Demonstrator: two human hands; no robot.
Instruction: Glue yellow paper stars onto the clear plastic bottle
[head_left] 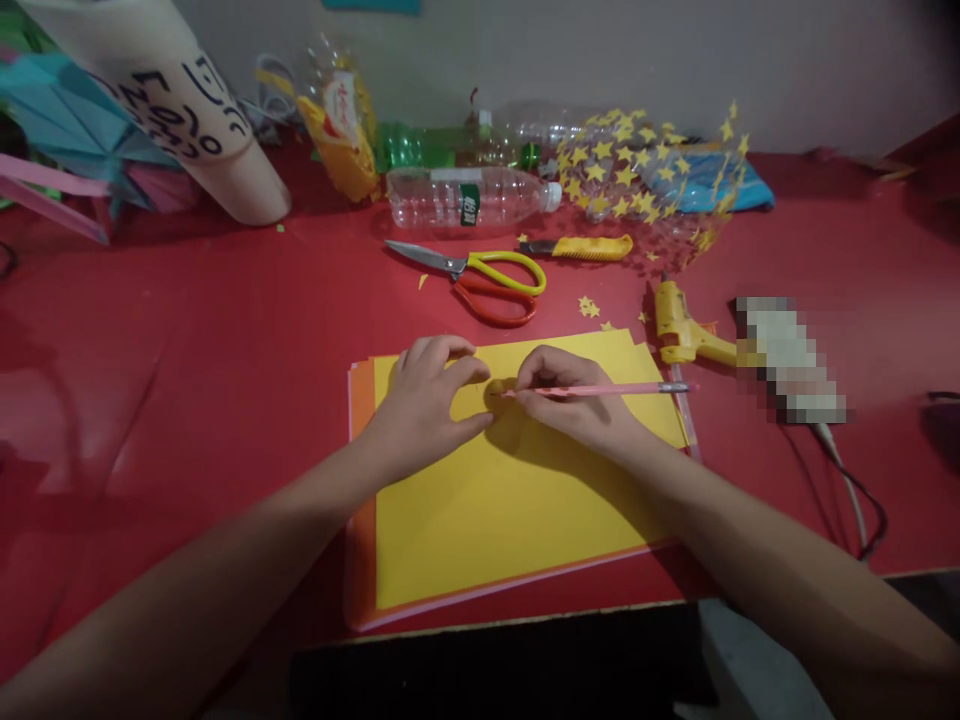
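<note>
My right hand (574,400) grips a pink pencil (630,389) that has a metal band near its far end. Its tip points left, close to the surface of a yellow sheet of paper (480,540). My left hand (431,405) rests on the same sheet, fingers curved and apart. Between its thumb and forefinger lies a small, dark yellowish round spot or piece (495,387); I cannot tell which. Under the yellow sheet are orange paper (363,520) and a pale pink-edged layer.
Scissors (480,275), a yellow cutter knife (592,247) and loose yellow stars lie beyond the paper. A glue gun (679,325) is at right, with a corded, blurred object (795,360). Plastic bottles (495,197), star-covered clear plastic (622,170) and a white cup (217,150) line the back.
</note>
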